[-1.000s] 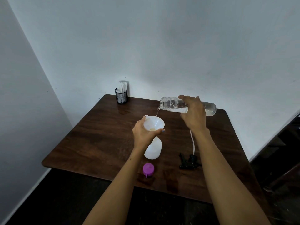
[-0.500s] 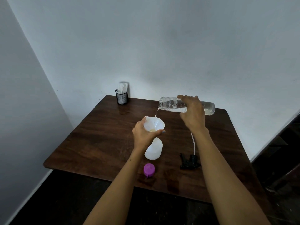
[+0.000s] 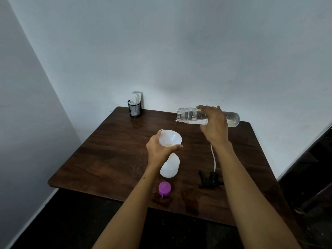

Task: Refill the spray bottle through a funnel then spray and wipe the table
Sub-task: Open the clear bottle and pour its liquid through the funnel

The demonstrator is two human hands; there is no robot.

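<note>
A white funnel [image 3: 171,137] sits in the neck of a white spray bottle [image 3: 170,167] standing upright mid-table. My left hand [image 3: 159,150] grips the funnel where it meets the bottle neck. My right hand [image 3: 214,125] holds a clear water bottle [image 3: 190,116] tipped nearly level above the funnel, its open mouth to the left. A thin stream of water falls from the mouth into the funnel. The black spray head [image 3: 209,179] with its white tube [image 3: 213,158] lies on the table to the right.
A purple cap [image 3: 164,188] lies near the front edge of the dark wooden table [image 3: 107,155]. A black mesh holder [image 3: 134,109] with white napkins stands at the back left corner. White walls close the left and back sides.
The water bottle keeps pouring at almost the same tilt. Both hands hold their places; only the view has shifted slightly.
</note>
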